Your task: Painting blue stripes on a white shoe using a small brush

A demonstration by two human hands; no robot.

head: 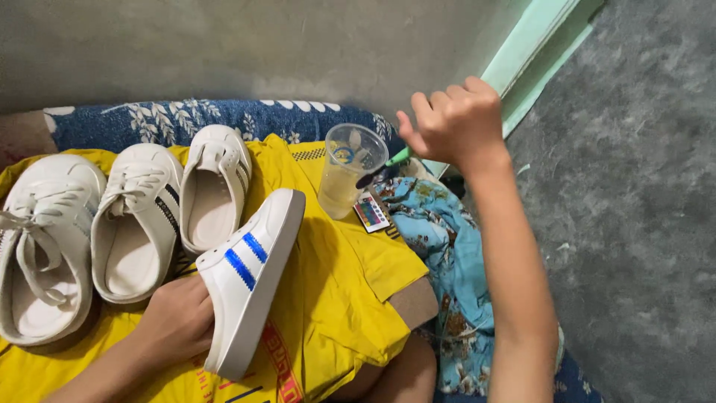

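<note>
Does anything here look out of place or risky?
Yes. The clear plastic cup of pale liquid stands on the soft yellow cloth, right beside a small remote control. It has no lid, so it looks easy to tip over.

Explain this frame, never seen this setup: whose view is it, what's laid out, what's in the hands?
There is one picture, from a camera worn on a person's head and looking down at their own two bare hands; no machine is involved. The left hand is tucked inside a white shoe with blue stripes, holding it tipped on its side over a yellow cloth. The right hand is raised and curled around a thin green tool, whose dark tip dips toward a clear plastic cup holding a little pale liquid. Three more white shoes lie in a row to the left on the cloth. A small remote with coloured buttons sits beside the cup, next to a blue patterned cloth.
</note>
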